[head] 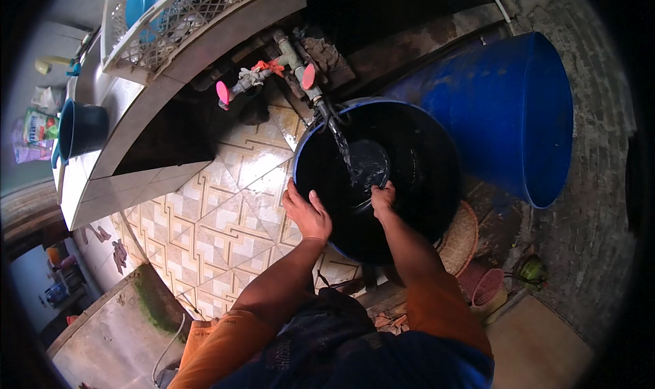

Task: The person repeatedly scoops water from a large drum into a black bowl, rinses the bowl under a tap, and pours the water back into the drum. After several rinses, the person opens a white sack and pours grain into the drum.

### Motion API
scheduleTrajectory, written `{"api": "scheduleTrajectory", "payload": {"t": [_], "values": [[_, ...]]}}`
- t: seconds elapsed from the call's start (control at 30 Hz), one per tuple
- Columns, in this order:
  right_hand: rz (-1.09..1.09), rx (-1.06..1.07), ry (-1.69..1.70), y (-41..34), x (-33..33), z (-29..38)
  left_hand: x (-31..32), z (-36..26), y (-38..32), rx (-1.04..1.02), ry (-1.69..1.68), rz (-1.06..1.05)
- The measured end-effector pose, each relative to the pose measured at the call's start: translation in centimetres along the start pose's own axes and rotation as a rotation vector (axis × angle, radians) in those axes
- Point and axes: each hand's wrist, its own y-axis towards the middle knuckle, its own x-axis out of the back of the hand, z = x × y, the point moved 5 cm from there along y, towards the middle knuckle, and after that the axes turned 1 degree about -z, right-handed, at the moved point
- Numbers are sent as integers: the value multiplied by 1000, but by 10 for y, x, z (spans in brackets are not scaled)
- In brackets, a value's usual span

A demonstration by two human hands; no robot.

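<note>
My right hand [383,199] grips the edge of a dark round dipper or small basin [372,159]. It is inside a large drum [435,148] with a dark interior and a blue rim. Water [344,151] pours from a pipe spout [331,123] into the held vessel. Fingers spread, my left hand [309,212] lies at the drum's left rim; whether it presses on the rim is hard to tell. How full the drum is cannot be made out in the dark.
A big blue barrel [501,118] lies to the right. Pink-handled valves [308,77] sit on the pipe ahead. At left, a tiled counter [148,113] bears a bucket [82,128] and a dish rack [189,26]. Baskets [460,240] stand near my right arm; the tiled floor [225,210] looks wet.
</note>
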Motion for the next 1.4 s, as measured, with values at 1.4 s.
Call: {"api": "scheduleTrajectory", "payload": {"t": [1.4], "values": [[-692, 388, 1356, -495, 500, -47, -2, 60, 19, -306, -50, 77]]}}
